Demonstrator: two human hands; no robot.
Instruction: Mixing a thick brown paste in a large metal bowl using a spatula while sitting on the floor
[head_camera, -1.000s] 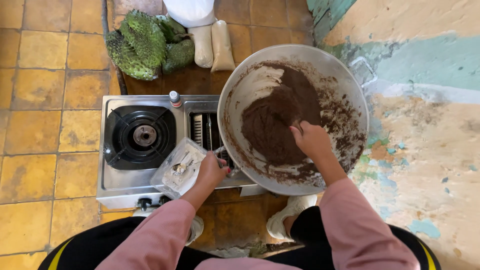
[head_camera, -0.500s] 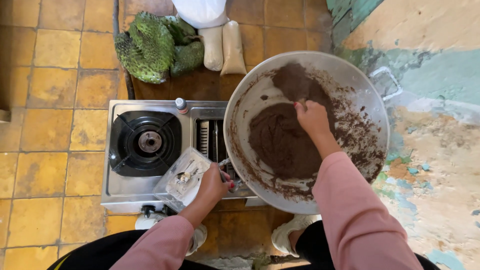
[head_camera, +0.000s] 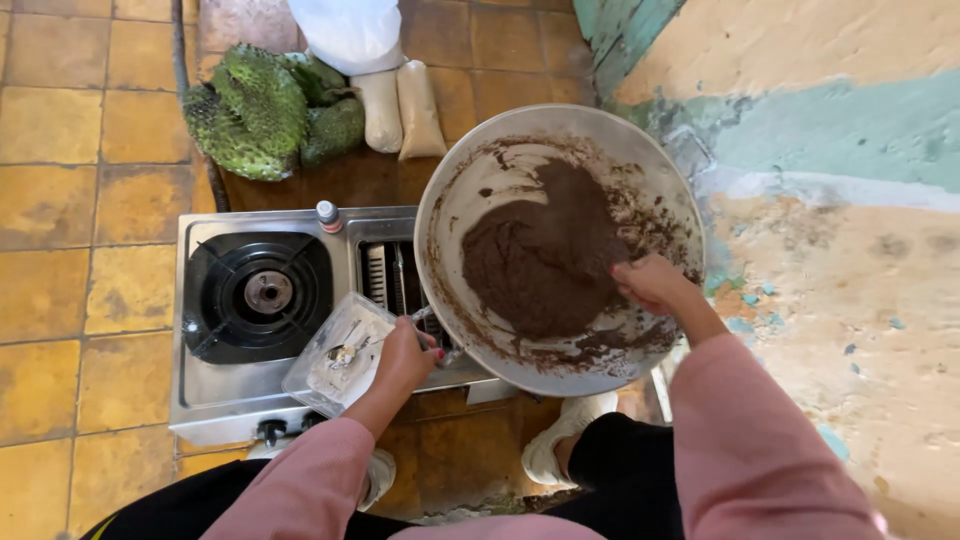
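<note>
One wide, round metal pan (head_camera: 640, 150) sits on the right side of the two-burner steel gas stove (head_camera: 215, 385), and the dark brown, crumbly mass (head_camera: 545, 260) lies heaped in its middle, with brown smears and crumbs up the pale walls. My right hand (head_camera: 652, 283) is down inside the pan at the near right edge of that mass, fingers curled in and closed against it; I cannot tell whether anything is between them. My left hand (head_camera: 405, 355) is closed around the handle at the pan's near left rim, gripping it. Just beside that hand, a clear plastic container (head_camera: 335, 355) rests on the stove top, tilted, with a metal spoon (head_camera: 348, 352) lying in it. The left burner (head_camera: 262, 293) is bare, and a small capped bottle (head_camera: 327, 214) stands at the stove's far edge. Beyond the stove, on the yellow tiled floor (head_camera: 70, 200), lie spiky green fruits (head_camera: 250, 110), two filled pale bags (head_camera: 400, 110) and a white sack (head_camera: 350, 30). To my right runs a worn wall (head_camera: 850, 200) of peeling beige and green paint.
</note>
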